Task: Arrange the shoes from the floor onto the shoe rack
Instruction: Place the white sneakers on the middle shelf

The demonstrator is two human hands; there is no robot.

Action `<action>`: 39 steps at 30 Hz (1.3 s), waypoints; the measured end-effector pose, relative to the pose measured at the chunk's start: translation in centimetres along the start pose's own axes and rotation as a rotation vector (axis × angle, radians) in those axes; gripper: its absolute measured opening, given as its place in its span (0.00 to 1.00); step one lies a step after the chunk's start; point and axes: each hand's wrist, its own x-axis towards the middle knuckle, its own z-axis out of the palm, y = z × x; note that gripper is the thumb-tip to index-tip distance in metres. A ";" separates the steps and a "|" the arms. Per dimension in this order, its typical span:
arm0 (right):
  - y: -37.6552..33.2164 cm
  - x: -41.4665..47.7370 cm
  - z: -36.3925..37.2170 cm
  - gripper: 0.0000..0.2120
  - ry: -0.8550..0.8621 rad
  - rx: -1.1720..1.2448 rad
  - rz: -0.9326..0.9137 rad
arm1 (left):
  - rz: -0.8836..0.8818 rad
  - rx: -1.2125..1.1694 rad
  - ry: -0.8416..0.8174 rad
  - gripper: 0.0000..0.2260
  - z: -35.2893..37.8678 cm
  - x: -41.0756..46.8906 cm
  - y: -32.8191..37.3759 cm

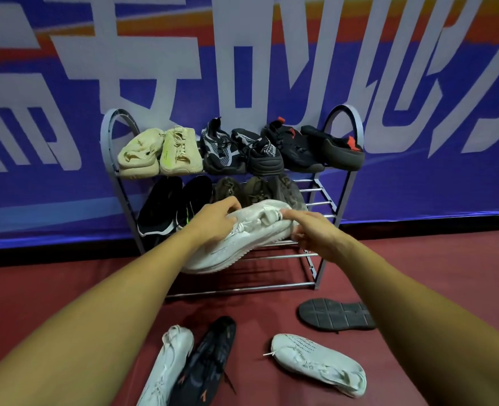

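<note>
1. Shoes lie loose on the red floor (418,273) nearest the camera. A left white shoe (166,367) and a dark lace-up shoe (210,358) touch side by side. A right white shoe (318,361) lies apart from them, and a sole-up black shoe (334,315) is just beyond it.
2. The white sneaker (242,241) is held in both hands in front of the shoe rack (356,159), above its lower metal bars. It is tilted, with the toe down to the left and the heel up to the right. Whether it rests on the bars cannot be told.
3. The left hand (213,221) grips the sneaker at the laces, fingers curled over the upper.
4. The right hand (315,232) holds the heel end. Its index finger lies along the top, and the other fingers curl at the sole's edge.
5. On the middle shelf a flat black pair (160,209) sits at the left. Brown shoes (257,187) sit beside it, partly hidden behind the sneaker.
6. The top shelf carries three pairs in a row: a cream pair (160,152), a black-and-white patterned pair (236,150) and a black pair with red accents (315,148).
7. Behind the rack hangs a blue banner (418,177) with large white characters.
</note>
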 end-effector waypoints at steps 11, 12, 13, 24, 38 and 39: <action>-2.0 -1.0 -3.8 0.18 -0.023 0.312 0.139 | -0.018 0.050 0.379 0.08 0.5 1.0 1.5; -1.7 -0.9 -4.0 0.19 -0.042 0.318 0.155 | -0.063 -0.010 0.378 0.09 0.7 1.1 2.0; -1.4 -1.0 -4.0 0.18 -0.059 0.324 0.165 | -0.130 -0.117 0.349 0.10 0.9 1.1 2.5; -0.6 -1.3 -3.8 0.22 -0.213 0.029 0.253 | -0.343 -0.991 0.045 0.25 5.1 3.3 5.7; 0.6 -0.3 -7.3 0.26 0.059 -0.002 0.216 | -0.239 -0.894 -0.015 0.18 9.5 5.7 9.7; 0.9 -0.1 -7.6 0.26 0.072 0.002 0.211 | -0.221 -0.872 -0.034 0.21 9.6 5.8 10.0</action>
